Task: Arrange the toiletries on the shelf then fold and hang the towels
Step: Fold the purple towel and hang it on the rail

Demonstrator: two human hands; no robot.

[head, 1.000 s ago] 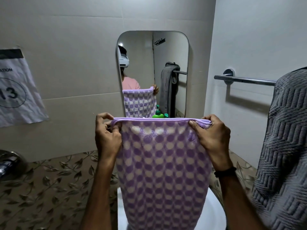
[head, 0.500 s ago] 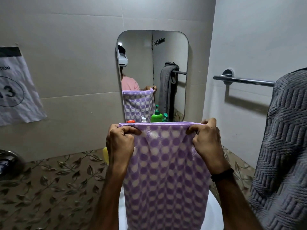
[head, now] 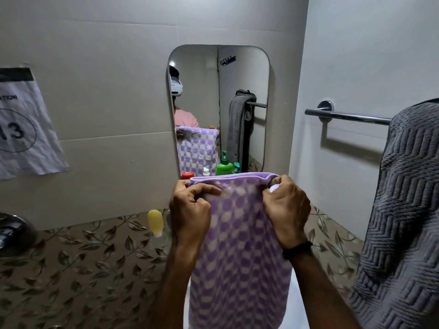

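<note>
A purple and white dotted towel (head: 240, 252) hangs folded in front of me, held up by its top edge. My left hand (head: 190, 210) grips the top left corner and my right hand (head: 286, 210) grips the top right corner. A grey textured towel (head: 403, 210) hangs over the chrome towel bar (head: 344, 116) on the right wall. Behind the purple towel stand toiletries: a green pump bottle (head: 223, 166), a red cap (head: 187, 175), a small white cap (head: 206, 171) and a yellow-capped bottle (head: 155, 222). The shelf itself is hidden.
A mirror (head: 218, 96) on the tiled wall reflects a person with the towel. A paper sign (head: 21, 124) hangs at the left. A chrome tap fitting (head: 9, 229) sits at the far left. Leaf-patterned tiles (head: 83, 269) run below.
My hands have come closer together and lower, narrowing the purple towel. More of the bottles behind it now show above and beside it.
</note>
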